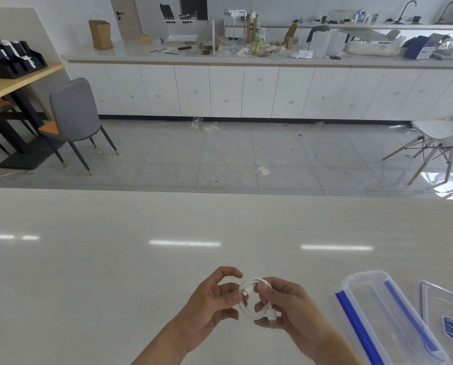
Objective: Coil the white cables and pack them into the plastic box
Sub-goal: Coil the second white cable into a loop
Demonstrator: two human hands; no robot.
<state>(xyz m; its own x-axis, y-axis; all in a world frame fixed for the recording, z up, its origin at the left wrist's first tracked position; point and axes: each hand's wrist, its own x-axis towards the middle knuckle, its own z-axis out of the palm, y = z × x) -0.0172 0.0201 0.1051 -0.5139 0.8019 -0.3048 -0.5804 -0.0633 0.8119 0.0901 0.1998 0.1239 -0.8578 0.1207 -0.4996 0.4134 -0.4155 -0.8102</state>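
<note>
A white cable point(252, 312) is wound into a small round coil, held above the pale table between both hands. My left hand point(211, 309) pinches the coil's left side with thumb and fingertips. My right hand point(290, 309) grips the right side, and a plug end sticks out below its thumb. The clear plastic box point(375, 309) with blue clips lies open on the table to the right of my right hand. I see nothing inside it.
The box's clear lid point(449, 314) with a blue label lies at the far right edge. The white table point(114, 259) stretches wide to the left and ahead. Beyond its far edge are a tiled floor, chairs and a cluttered counter.
</note>
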